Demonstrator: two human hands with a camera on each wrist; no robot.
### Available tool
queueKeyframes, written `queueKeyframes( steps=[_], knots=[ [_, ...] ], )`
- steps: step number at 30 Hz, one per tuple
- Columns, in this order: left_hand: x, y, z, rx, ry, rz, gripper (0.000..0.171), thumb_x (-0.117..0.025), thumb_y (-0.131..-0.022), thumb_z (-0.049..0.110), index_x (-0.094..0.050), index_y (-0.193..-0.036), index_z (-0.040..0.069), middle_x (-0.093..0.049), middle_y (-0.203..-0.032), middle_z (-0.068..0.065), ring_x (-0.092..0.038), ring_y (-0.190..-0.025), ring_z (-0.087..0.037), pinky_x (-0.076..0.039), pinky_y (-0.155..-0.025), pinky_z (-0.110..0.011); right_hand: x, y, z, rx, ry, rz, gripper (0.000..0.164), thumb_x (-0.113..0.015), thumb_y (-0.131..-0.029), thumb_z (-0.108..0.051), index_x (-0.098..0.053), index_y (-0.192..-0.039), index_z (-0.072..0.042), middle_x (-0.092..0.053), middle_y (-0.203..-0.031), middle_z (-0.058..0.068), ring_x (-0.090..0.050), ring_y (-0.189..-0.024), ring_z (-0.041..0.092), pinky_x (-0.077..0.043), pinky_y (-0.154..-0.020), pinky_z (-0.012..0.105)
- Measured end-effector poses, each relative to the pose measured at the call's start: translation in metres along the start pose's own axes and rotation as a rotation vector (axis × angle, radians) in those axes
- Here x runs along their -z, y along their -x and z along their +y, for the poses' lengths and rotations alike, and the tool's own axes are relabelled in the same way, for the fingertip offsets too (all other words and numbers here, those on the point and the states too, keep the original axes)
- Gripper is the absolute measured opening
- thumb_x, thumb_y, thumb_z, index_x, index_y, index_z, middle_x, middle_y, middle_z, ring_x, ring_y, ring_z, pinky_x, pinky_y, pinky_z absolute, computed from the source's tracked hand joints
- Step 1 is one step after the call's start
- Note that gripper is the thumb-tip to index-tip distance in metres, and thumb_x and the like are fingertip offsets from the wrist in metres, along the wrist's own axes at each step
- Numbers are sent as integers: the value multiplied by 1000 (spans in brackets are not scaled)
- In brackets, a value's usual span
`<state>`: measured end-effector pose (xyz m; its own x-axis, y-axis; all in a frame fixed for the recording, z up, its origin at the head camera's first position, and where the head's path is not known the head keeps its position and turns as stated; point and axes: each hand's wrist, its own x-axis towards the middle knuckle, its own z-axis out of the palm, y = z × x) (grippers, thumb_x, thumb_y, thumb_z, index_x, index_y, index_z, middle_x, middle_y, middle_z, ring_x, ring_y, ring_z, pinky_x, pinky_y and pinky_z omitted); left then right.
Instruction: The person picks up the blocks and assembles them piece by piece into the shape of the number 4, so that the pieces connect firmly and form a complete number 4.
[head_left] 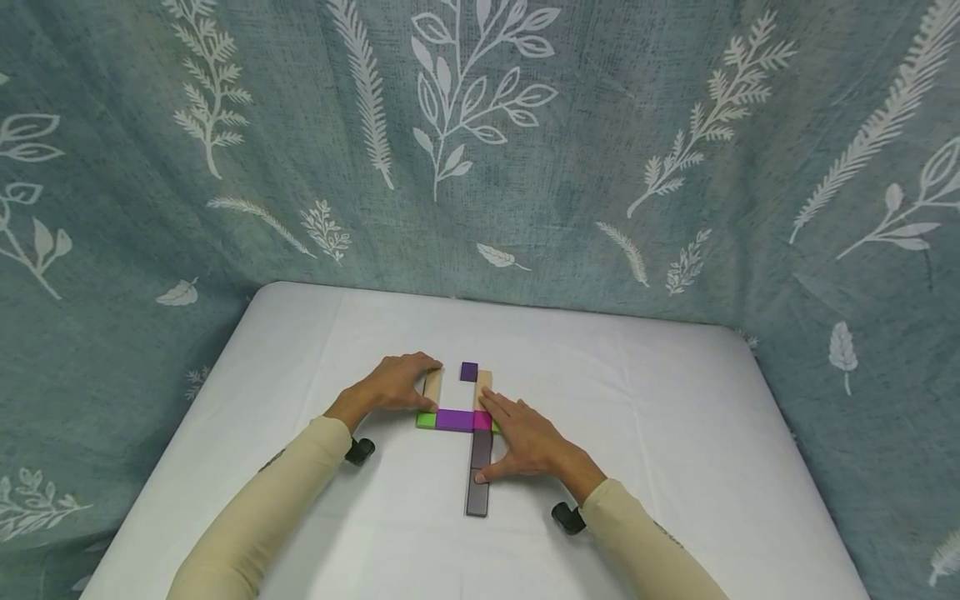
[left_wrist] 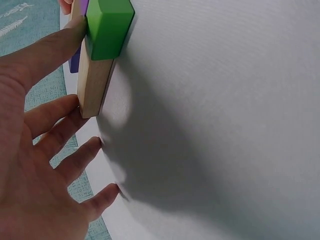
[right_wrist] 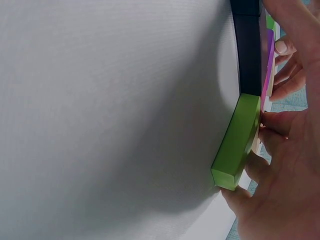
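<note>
Flat colored blocks form a figure on the white table. My left hand (head_left: 397, 382) spans the left wooden block (left_wrist: 95, 85), its index fingertip at the far end and its thumb at the near end by a green block (left_wrist: 111, 30). My right hand (head_left: 527, 437) lies with extended fingers along the right wooden block (head_left: 484, 382), its thumb touching the dark blocks (head_left: 480, 450) where they meet. A long purple block (head_left: 454, 420) runs from the green block to a pink square (head_left: 482, 420). Beside the pink one, a lime green block (right_wrist: 237, 137) is mostly hidden in the head view.
A small dark purple square (head_left: 468, 372) sits near the far end of the right wooden block. White cloth covers the table (head_left: 675, 450). Behind it hangs a teal curtain (head_left: 585, 125) with white leaf patterns.
</note>
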<state>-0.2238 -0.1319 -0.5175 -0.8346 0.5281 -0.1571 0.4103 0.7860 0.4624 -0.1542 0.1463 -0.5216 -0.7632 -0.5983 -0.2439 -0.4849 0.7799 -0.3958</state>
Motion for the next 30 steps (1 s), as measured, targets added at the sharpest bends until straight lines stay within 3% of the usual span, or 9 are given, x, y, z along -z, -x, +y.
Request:
queueKeyframes(
  steps=[17, 30],
  knots=[
    [-3, 0, -1, -5, 5, 14, 76, -80, -85, 44, -52, -147, 9, -52, -149, -11, -47, -137, -35, -33, -113, -60, -4, -1, 4, 7, 19, 4, 130, -77, -68, -76, -18, -163, -10, -13, -169, 2, -20, -153, 23, -16, -124, 45],
    [-10, 1, 0, -20, 29, 92, 67, -71, -92, 44, -53, -146, 9, -54, -147, -12, -49, -135, -35, -34, -111, -61, -5, 0, 5, 7, 24, -1, 130, -77, -68, -75, -18, -163, -10, -13, -169, 3, -20, -153, 24, -16, -123, 45]
  ],
)
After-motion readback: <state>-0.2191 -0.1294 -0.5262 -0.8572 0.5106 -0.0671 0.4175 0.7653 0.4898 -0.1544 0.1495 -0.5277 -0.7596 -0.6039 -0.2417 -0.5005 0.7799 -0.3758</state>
